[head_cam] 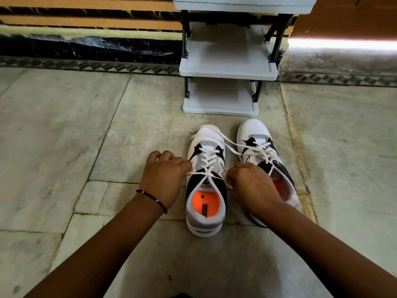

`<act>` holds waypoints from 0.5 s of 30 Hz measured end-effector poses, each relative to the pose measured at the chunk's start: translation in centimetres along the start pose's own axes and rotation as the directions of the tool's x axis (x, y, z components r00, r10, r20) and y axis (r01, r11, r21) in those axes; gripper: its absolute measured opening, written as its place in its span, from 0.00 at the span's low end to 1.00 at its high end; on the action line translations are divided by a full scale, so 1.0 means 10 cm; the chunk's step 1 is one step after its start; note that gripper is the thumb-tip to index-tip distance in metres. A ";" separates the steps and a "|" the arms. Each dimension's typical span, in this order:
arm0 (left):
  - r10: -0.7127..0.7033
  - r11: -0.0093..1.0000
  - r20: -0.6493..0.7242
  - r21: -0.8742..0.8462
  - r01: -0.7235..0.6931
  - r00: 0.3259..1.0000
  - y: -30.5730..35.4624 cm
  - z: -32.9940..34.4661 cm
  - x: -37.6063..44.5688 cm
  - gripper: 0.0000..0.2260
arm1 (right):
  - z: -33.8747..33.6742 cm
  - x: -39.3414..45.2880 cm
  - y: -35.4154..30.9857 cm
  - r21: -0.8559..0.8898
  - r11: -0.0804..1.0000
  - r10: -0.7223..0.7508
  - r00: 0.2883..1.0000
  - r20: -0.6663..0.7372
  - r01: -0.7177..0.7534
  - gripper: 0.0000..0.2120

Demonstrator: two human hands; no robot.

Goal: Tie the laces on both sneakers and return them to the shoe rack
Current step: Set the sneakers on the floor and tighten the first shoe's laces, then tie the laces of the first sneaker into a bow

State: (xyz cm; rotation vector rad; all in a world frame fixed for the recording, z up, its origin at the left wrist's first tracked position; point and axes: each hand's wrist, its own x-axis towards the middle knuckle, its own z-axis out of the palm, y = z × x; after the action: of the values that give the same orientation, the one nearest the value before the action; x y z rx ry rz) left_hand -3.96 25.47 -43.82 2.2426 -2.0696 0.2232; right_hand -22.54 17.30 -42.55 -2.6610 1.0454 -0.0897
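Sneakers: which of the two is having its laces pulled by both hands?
The left sneaker, its orange insole fully visible: the left hand and right hand pull its lace ends sideways.

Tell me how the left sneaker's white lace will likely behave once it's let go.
The lace is probably floppy: it runs straight only where the left hand and right hand pull it taut, while its loose ends trail limply over the toe. Released, it will likely sag and loosen on the left sneaker, since no finished bow shows.
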 end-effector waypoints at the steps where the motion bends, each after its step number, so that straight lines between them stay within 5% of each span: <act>1: -0.002 1.000 -0.004 0.002 0.002 1.000 -0.01 0.01 0.00 0.13 | -0.01 0.00 0.00 -0.001 1.000 0.001 1.000 0.004 -0.001 0.07; 7: -0.021 1.000 0.009 0.002 0.021 1.000 -0.04 -0.04 0.00 0.09 | -0.13 0.04 0.05 -0.030 1.000 -0.007 0.999 -0.042 0.006 0.07; 12: -0.103 0.984 0.002 -0.149 0.102 0.995 0.02 -0.13 0.07 0.09 | -0.24 0.11 0.07 0.186 0.977 0.111 0.993 -0.034 -0.102 0.04; 15: -0.127 0.978 0.026 -0.164 0.129 0.992 0.04 -0.16 0.10 0.07 | -0.26 0.12 0.08 0.140 0.985 0.103 0.994 -0.024 -0.099 0.04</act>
State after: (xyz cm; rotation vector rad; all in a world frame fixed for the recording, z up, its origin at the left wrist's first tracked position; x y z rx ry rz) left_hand -4.40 24.67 -42.14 2.2721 -1.8657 0.0239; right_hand -22.62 15.29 -40.34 -2.4856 1.1388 -0.1769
